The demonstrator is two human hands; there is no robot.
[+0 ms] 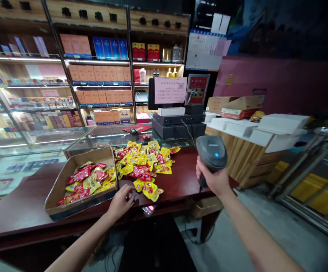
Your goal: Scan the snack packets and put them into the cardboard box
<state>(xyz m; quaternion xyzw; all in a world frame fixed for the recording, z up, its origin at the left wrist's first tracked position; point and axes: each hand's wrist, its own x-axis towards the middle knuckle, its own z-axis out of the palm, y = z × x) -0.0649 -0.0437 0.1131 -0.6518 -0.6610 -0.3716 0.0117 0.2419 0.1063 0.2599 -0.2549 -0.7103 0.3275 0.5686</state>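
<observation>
My right hand (215,179) is wrapped round the handle of a dark grey barcode scanner (211,149) with a lit blue light, held up over the right end of the brown table (178,181). By the table's front edge, my left hand (122,201) has its fingers loosely bent and apart, with nothing visible in them. It is between an open cardboard box (56,187) and a loose pile of small yellow and red snack packets (145,166). More packets (80,183) lie inside the box. The nearest yellow packets are just right of my left fingertips.
Behind the pile stand a glass display counter (104,132) and a dark cash register base (178,126) with a monitor. A phone (149,210) shows below the table edge. White boxes (280,124) stand on a wooden cabinet at right, near a metal railing (308,166).
</observation>
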